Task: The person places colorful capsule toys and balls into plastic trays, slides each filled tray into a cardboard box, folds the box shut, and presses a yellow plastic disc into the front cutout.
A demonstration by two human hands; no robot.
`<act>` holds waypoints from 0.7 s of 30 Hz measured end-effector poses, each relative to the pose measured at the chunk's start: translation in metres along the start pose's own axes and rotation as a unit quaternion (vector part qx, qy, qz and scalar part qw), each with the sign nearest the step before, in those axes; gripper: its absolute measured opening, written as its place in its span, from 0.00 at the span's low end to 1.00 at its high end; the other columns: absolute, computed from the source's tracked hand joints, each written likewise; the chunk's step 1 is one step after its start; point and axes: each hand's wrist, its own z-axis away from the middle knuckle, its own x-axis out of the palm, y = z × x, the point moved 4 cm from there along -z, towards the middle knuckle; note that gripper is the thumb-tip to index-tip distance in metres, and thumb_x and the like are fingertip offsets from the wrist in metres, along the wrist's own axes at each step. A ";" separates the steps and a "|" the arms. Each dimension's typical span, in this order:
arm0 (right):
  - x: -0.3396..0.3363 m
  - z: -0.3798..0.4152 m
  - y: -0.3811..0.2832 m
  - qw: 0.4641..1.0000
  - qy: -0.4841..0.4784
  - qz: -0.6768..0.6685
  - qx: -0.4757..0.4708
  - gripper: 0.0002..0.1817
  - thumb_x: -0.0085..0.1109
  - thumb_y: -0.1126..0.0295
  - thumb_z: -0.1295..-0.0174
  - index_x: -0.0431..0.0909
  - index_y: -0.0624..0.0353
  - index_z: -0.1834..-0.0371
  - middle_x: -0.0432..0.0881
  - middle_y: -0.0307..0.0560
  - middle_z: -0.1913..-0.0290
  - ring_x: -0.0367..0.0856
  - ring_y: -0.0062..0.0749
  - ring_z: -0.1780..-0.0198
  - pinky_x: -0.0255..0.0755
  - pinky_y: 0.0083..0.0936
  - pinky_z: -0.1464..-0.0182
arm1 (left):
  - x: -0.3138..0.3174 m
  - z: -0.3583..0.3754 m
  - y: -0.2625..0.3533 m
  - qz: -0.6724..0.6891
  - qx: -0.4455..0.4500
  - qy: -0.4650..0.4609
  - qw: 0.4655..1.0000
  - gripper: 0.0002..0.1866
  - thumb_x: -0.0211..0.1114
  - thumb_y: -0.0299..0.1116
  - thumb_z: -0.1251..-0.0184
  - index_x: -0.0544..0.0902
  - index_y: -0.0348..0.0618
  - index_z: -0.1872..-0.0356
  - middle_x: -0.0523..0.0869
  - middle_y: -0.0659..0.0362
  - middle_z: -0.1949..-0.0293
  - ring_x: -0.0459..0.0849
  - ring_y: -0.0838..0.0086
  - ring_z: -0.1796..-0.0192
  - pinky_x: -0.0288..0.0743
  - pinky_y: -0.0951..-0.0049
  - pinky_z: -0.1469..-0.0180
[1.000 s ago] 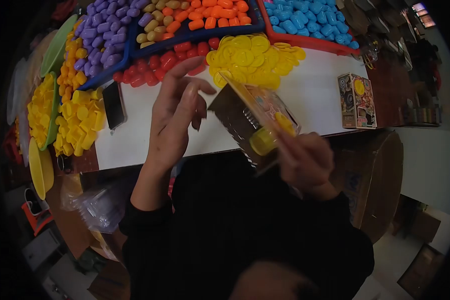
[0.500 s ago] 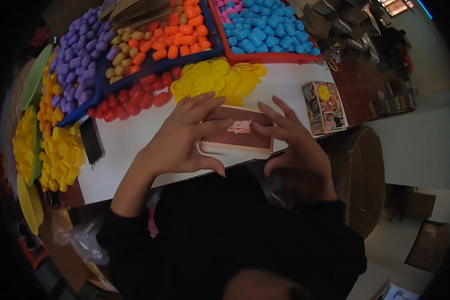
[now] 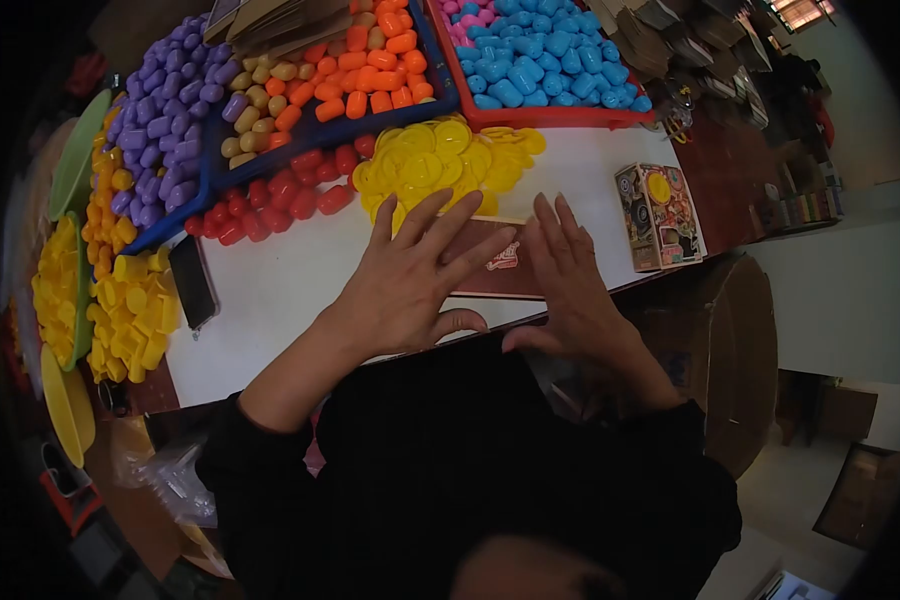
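Both hands lie flat, fingers spread, on a brown box (image 3: 498,262) that rests on the white worktop (image 3: 270,290) close to its near edge. The left hand (image 3: 410,280) covers the box's left half, its thumb hooked round the near side; the right hand (image 3: 568,280) presses on the right end, thumb likewise curled under the near edge. Neither hand grips anything: the palms bear down, open. Only a strip of the box with a pale logo shows between the two hands.

Just beyond the fingertips sits a heap of yellow discs (image 3: 440,160), and left of it a scatter of red capsules (image 3: 280,195). Farther off are trays of orange capsules (image 3: 370,70), purple capsules (image 3: 160,110) and blue capsules (image 3: 540,60). To the right of the right hand stands a printed carton (image 3: 660,215); well to the left of the left hand lies a phone (image 3: 192,280) beside yellow caps (image 3: 130,310).

The step in hand looks like pressing the box shut or flat. The next move would call for a shift from pressing to grasping, fingers closing round the box's edges to lift it clear.
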 end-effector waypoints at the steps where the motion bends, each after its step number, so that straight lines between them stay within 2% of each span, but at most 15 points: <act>1: 0.008 0.007 0.008 1.000 0.000 0.001 0.000 0.61 0.75 0.56 0.62 0.43 0.61 0.29 0.46 0.61 0.29 0.40 0.55 0.27 0.49 0.56 0.35 | -0.005 0.004 -0.002 0.028 -0.006 0.032 0.999 0.40 0.60 0.59 0.45 0.60 0.55 0.33 0.57 0.46 0.33 0.57 0.50 0.33 0.52 0.44 0.36; 3: 0.025 0.017 0.046 0.917 0.146 -0.370 0.024 0.65 0.77 0.60 0.63 0.34 0.61 0.28 0.47 0.59 0.28 0.42 0.53 0.27 0.50 0.51 0.34 | -0.014 0.022 -0.017 0.117 -0.010 0.187 0.975 0.39 0.58 0.58 0.42 0.58 0.54 0.32 0.54 0.46 0.31 0.54 0.50 0.31 0.49 0.43 0.35; 4: 0.040 0.016 0.055 0.918 0.143 -0.369 0.013 0.65 0.77 0.60 0.63 0.34 0.61 0.28 0.47 0.59 0.28 0.42 0.53 0.27 0.50 0.51 0.34 | -0.017 0.044 -0.030 0.177 -0.006 0.303 0.936 0.38 0.58 0.57 0.40 0.57 0.51 0.32 0.53 0.46 0.31 0.54 0.51 0.30 0.48 0.45 0.34; 6: 0.084 0.027 0.064 0.929 0.010 -0.334 0.159 0.65 0.76 0.68 0.62 0.30 0.59 0.28 0.49 0.58 0.29 0.49 0.52 0.29 0.54 0.46 0.34 | -0.035 0.109 -0.056 0.195 -0.133 0.506 0.830 0.36 0.58 0.48 0.37 0.57 0.42 0.33 0.53 0.45 0.31 0.54 0.55 0.29 0.48 0.49 0.33; 7: 0.073 0.026 0.053 0.910 0.056 -0.380 0.158 0.60 0.71 0.73 0.60 0.34 0.59 0.28 0.57 0.56 0.34 0.59 0.51 0.33 0.57 0.40 0.34 | -0.047 0.146 -0.059 0.122 -0.226 0.547 0.797 0.30 0.58 0.35 0.35 0.58 0.35 0.36 0.56 0.46 0.32 0.57 0.59 0.31 0.50 0.57 0.32; 8: 0.057 0.029 0.047 0.909 0.060 -0.378 0.163 0.60 0.71 0.73 0.60 0.34 0.59 0.28 0.57 0.56 0.34 0.59 0.51 0.33 0.57 0.40 0.34 | -0.055 0.203 -0.070 -0.001 -0.361 0.506 0.783 0.29 0.57 0.28 0.35 0.57 0.34 0.36 0.62 0.48 0.35 0.65 0.62 0.35 0.55 0.61 0.34; 9: 0.033 0.035 0.044 0.923 0.132 -0.323 0.162 0.57 0.71 0.74 0.60 0.39 0.59 0.28 0.61 0.56 0.38 0.62 0.50 0.36 0.59 0.39 0.36 | -0.052 0.259 -0.079 0.081 -0.413 0.550 0.721 0.27 0.62 0.35 0.36 0.65 0.34 0.40 0.68 0.45 0.40 0.71 0.58 0.41 0.67 0.59 0.41; 10: 0.015 0.044 0.046 0.929 0.203 -0.264 0.161 0.55 0.71 0.74 0.61 0.44 0.59 0.29 0.65 0.55 0.41 0.65 0.49 0.40 0.61 0.38 0.37 | -0.074 0.302 -0.067 -0.310 -0.457 0.288 0.782 0.24 0.64 0.38 0.38 0.72 0.33 0.46 0.73 0.43 0.47 0.75 0.54 0.47 0.70 0.59 0.47; 11: -0.001 0.048 0.054 0.945 0.265 -0.140 0.132 0.48 0.70 0.74 0.62 0.55 0.55 0.32 0.65 0.53 0.46 0.67 0.48 0.45 0.64 0.39 0.43 | -0.069 0.340 -0.056 -0.317 -0.574 0.216 0.724 0.23 0.65 0.41 0.39 0.76 0.34 0.50 0.75 0.41 0.51 0.76 0.52 0.49 0.72 0.60 0.51; 12: -0.004 0.046 0.057 0.943 0.271 -0.136 0.141 0.48 0.70 0.74 0.62 0.55 0.55 0.32 0.65 0.53 0.46 0.67 0.48 0.45 0.64 0.39 0.43 | -0.052 0.398 -0.051 -0.298 -0.637 0.108 0.703 0.23 0.66 0.40 0.41 0.76 0.37 0.48 0.75 0.44 0.50 0.74 0.54 0.48 0.71 0.59 0.51; 14: -0.011 0.042 0.056 0.907 0.230 0.274 0.223 0.45 0.72 0.70 0.65 0.63 0.50 0.36 0.65 0.53 0.45 0.64 0.47 0.45 0.63 0.43 0.49 | -0.030 0.474 -0.039 -0.165 -0.622 0.008 0.766 0.25 0.66 0.34 0.44 0.74 0.41 0.44 0.75 0.48 0.50 0.73 0.57 0.47 0.71 0.63 0.52; 16: 0.029 0.041 0.067 0.874 0.206 0.353 0.264 0.43 0.73 0.65 0.68 0.67 0.47 0.40 0.65 0.50 0.44 0.63 0.46 0.44 0.60 0.46 0.50 | -0.038 0.458 -0.024 -0.101 -0.642 0.064 0.758 0.25 0.66 0.32 0.46 0.74 0.42 0.44 0.75 0.50 0.50 0.73 0.60 0.48 0.70 0.66 0.54; 18: 0.064 0.033 0.073 0.918 0.080 0.243 0.302 0.34 0.67 0.69 0.60 0.71 0.51 0.43 0.66 0.46 0.44 0.64 0.45 0.45 0.62 0.44 0.47 | -0.036 0.468 -0.012 -0.038 -0.667 0.124 0.734 0.26 0.65 0.29 0.48 0.74 0.42 0.44 0.76 0.53 0.50 0.74 0.64 0.49 0.70 0.70 0.55; 20: 0.078 0.034 0.090 0.918 0.118 0.267 0.269 0.30 0.62 0.73 0.57 0.72 0.52 0.44 0.67 0.44 0.44 0.64 0.45 0.46 0.63 0.43 0.48 | -0.036 0.509 0.000 0.060 -0.672 0.314 0.668 0.26 0.65 0.26 0.51 0.73 0.42 0.46 0.75 0.57 0.52 0.73 0.71 0.54 0.67 0.75 0.58; 21: 0.077 0.033 0.094 0.915 0.153 0.288 0.239 0.27 0.58 0.76 0.53 0.73 0.52 0.45 0.67 0.43 0.45 0.64 0.46 0.47 0.64 0.41 0.49 | -0.040 0.513 0.006 0.058 -0.672 0.315 0.667 0.26 0.65 0.26 0.51 0.73 0.42 0.46 0.75 0.57 0.52 0.73 0.71 0.54 0.67 0.75 0.58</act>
